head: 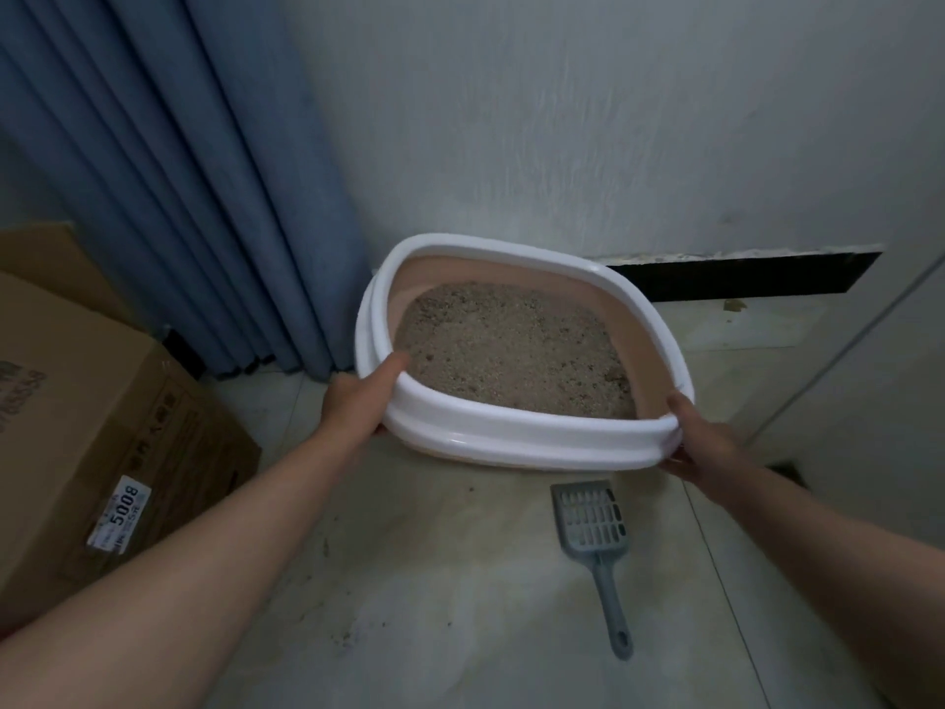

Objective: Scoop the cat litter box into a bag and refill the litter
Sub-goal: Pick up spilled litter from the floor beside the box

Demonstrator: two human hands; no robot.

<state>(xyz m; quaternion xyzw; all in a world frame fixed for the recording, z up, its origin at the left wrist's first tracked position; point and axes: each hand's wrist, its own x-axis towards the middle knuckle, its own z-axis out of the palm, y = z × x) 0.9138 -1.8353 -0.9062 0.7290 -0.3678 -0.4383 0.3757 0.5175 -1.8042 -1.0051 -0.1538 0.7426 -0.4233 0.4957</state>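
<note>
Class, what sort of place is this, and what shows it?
Probably a corner of a home: pleated blue curtains hang to the pale tiled floor, a white-rimmed pink plastic litter box is beside the wall, and a brown cardboard box stands nearby.

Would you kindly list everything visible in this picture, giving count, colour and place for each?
litter box: one, white rim, pink inside, on the floor against the wall
litter: one layer, grey-brown, inside the litter box
scoop: one, grey, slotted, flat on the floor in front of the litter box, untouched
cardboard box: one, brown, white label, far left
curtain: one, blue, hanging at the left
wall: one, white, behind
floor: pale tiles, speckled with crumbs
left hand: one, grips the box's left rim
right hand: one, grips the box's right rim
</note>
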